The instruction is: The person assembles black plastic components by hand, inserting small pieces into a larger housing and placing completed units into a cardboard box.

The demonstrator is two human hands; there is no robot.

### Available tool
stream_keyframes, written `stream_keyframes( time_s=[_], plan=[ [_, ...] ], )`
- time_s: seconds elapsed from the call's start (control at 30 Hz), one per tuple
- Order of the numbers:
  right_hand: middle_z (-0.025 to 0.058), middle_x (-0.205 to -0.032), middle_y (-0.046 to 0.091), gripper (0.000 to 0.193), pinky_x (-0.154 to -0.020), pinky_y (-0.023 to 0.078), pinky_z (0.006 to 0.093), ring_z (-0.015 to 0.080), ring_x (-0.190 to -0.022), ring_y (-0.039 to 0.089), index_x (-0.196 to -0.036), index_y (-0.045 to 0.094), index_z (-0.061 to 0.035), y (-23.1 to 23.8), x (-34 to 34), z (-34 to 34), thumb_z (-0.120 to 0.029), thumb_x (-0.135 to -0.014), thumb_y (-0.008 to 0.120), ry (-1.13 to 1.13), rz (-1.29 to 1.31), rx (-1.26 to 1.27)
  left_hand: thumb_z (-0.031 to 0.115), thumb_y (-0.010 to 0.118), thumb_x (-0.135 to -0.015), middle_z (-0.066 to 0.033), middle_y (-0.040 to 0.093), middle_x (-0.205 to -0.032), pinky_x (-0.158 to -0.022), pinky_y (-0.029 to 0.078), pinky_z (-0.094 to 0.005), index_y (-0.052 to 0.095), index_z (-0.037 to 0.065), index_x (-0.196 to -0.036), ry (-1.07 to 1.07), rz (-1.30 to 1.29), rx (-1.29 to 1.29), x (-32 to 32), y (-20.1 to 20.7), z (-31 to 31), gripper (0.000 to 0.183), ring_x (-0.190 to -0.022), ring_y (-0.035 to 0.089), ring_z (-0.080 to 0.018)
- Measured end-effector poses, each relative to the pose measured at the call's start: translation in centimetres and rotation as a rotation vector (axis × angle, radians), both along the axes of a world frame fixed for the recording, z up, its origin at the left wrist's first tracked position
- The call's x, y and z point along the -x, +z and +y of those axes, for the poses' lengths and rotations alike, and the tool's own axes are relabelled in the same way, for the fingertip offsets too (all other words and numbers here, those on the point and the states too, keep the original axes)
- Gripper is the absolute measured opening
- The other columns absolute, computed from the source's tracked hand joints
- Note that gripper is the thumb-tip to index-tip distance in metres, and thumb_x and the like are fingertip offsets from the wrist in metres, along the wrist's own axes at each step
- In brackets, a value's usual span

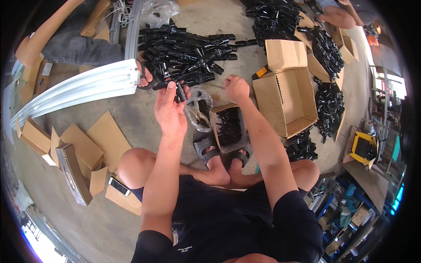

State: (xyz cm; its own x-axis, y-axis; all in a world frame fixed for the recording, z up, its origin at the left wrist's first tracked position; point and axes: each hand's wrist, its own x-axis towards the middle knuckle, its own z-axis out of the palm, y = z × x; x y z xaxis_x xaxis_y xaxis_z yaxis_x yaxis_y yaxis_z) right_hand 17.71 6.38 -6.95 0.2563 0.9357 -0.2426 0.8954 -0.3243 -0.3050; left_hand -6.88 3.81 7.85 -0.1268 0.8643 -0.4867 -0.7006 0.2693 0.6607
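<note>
My left hand is raised with its thumb and fingers closed round a black tubular fitting. Just beyond it lies a heap of similar glossy black fittings on the floor. My right hand is curled shut with the knuckles up; whatever its fingertips may pinch is too small or hidden to make out. Between my sandalled feet stands a small open carton full of small black pieces. A clear plastic bag, also with dark pieces inside, lies against the carton's left side.
An open cardboard box stands right of my right hand. More black fittings are piled beyond it. Long white metal profiles reach in from the left, near another person's leg. Flattened cartons and a phone lie at left.
</note>
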Motion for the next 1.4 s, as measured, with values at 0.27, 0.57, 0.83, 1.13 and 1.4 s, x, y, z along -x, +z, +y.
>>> stream_keyframes(
  time_s=[0.27, 0.57, 0.83, 1.13, 1.4],
  plan=[
    [0.0162, -0.130, 0.064, 0.030, -0.099, 0.052, 0.0438, 0.0360, -0.125, 0.058, -0.118, 0.067, -0.0066, -1.3, -7.5, 5.1, -0.021, -0.092, 0.062, 0.011, -0.089, -0.003, 0.019, 0.067, -0.100, -0.0091, 0.069, -0.103, -0.077, 0.056, -0.0341, 0.059, 0.004, -0.123, -0.021, 0.062, 0.031, -1.6, -0.2, -0.9, 0.029, -0.088, 0.069, -0.0214],
    [0.0162, -0.141, 0.053, 0.038, -0.102, 0.052, 0.0428, 0.0367, -0.126, 0.058, -0.135, 0.056, -0.0069, -3.7, -9.7, 15.0, -0.010, -0.097, 0.048, 0.105, -0.159, -0.082, 0.013, 0.067, -0.099, -0.0153, 0.069, -0.116, -0.078, 0.056, -0.0353, 0.053, 0.000, -0.138, -0.277, 0.141, 0.064, -5.6, -0.3, -3.7, 0.043, -0.087, 0.070, -0.0222],
    [0.0186, -0.135, 0.055, 0.035, -0.090, 0.059, 0.0414, 0.0344, -0.118, 0.061, -0.130, 0.057, -0.0041, -4.6, -11.3, 14.8, -0.012, -0.097, 0.051, 0.199, -0.322, -0.042, 0.014, 0.068, -0.097, -0.0141, 0.070, -0.115, -0.076, 0.057, -0.0347, 0.054, 0.001, -0.137, -0.350, 0.181, 0.108, -6.7, -1.7, -3.3, 0.044, -0.086, 0.070, -0.0208],
    [0.0169, -0.092, 0.066, 0.035, -0.066, 0.054, 0.0420, 0.0309, -0.075, 0.068, -0.108, 0.054, -0.0050, 7.1, -7.4, 4.5, -0.018, -0.085, 0.077, -0.147, 0.365, -0.442, 0.021, 0.068, -0.099, -0.0115, 0.068, -0.115, -0.074, 0.057, -0.0342, 0.059, 0.005, -0.131, -0.356, 0.004, -0.052, -6.3, -0.6, -3.1, 0.038, -0.088, 0.069, -0.0212],
    [0.0033, -0.100, 0.062, 0.028, -0.080, 0.050, 0.0265, 0.0094, -0.094, 0.061, -0.116, 0.051, -0.0013, 17.2, -1.7, -8.8, -0.004, -0.095, 0.069, -0.202, 1.173, -0.639, 0.032, 0.065, -0.102, -0.0098, 0.072, -0.110, -0.075, 0.057, -0.0344, 0.064, 0.005, -0.122, -0.416, -0.034, -0.170, -5.8, 2.3, -5.1, 0.034, -0.091, 0.070, -0.0190]
  ],
)
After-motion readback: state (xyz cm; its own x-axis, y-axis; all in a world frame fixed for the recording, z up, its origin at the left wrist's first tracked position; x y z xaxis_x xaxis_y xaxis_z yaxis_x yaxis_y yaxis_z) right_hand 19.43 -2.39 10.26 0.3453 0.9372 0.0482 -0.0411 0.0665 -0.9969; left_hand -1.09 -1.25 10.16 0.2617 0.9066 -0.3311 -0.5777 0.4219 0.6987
